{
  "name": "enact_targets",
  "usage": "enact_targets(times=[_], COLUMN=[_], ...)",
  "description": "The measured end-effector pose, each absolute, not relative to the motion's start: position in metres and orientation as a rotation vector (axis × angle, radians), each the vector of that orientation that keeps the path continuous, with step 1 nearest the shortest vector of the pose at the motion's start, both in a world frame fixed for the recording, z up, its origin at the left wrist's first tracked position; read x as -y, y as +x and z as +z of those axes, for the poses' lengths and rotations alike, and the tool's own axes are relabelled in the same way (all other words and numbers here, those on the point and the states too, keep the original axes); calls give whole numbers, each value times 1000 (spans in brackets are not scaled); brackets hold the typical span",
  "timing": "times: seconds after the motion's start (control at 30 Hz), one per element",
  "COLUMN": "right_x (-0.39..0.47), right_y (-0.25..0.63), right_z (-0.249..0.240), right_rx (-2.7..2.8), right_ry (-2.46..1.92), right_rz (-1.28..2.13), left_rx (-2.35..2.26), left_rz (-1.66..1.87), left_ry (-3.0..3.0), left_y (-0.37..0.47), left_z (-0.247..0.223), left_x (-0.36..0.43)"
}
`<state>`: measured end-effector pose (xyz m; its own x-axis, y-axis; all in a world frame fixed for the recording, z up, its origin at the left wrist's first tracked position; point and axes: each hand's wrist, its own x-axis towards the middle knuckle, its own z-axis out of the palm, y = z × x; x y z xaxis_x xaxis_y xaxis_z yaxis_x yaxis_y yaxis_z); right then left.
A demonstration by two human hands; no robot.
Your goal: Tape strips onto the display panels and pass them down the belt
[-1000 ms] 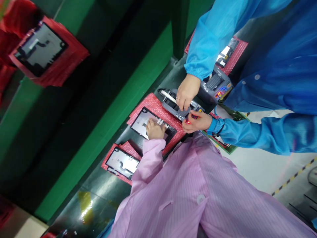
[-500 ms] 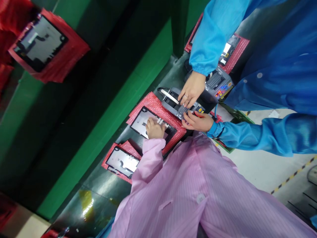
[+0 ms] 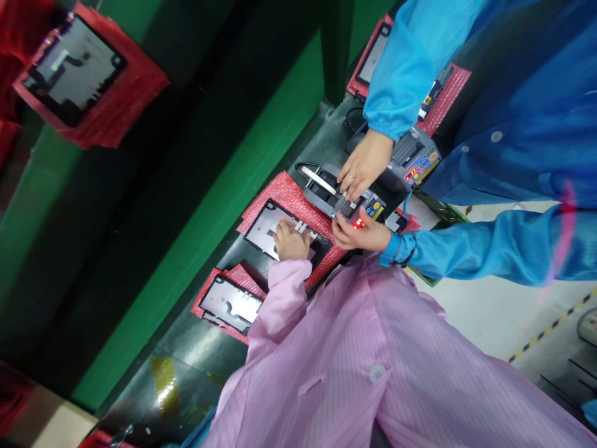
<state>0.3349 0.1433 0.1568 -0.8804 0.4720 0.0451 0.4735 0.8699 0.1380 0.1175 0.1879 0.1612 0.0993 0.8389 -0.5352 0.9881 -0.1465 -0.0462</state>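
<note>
My left hand (image 3: 291, 241), in a pink sleeve, rests on a flat black-framed device panel (image 3: 262, 223) with a silvery inner face. Its fingers lie on the panel with the thumb apart, and no object shows in the hand. Under the panel is red bubble wrap (image 3: 285, 185). Just beyond stands a grey tape dispenser (image 3: 321, 198) with a white tape roll and lit red digits. A co-worker's two hands, in blue sleeves, are at that dispenser. My right hand is out of view.
A second panel (image 3: 233, 303) lies on red wrap nearer me. Another dispenser (image 3: 413, 158) and more wrapped panels stand by the co-worker. A further panel (image 3: 77, 71) sits on red wrap across the green ledge (image 3: 205, 249). Yellow tape (image 3: 163, 382) marks the dark bench.
The co-worker's lower hand has shifted left along the dispenser's front, uncovering its buttons and red digits. My left hand stays at the same spot on the panel.
</note>
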Motion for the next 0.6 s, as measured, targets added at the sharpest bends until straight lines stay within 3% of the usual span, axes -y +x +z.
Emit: enact_targets(times=[0.07,0.13,0.2,0.4,0.6], right_x=[-122,-103,-92,-108,-129], right_y=[345,359,376,415,390], right_z=[166,165,153,104,132], right_rx=[3019,2424,1829,1519,1734], right_ry=[-335,283,646,889,1218], right_rz=[-1385,-2427,-2868,-3027,-2742], left_rx=[-1801,-1801,-1798,-1780,-1809], left_rz=[-645,-646,-656,-725,-693], left_ry=[2055,2054,2055,2047,2061], left_y=[117,118,119,121,121], left_z=[160,161,162,167,163], left_x=[-188,-188,-188,-190,-188])
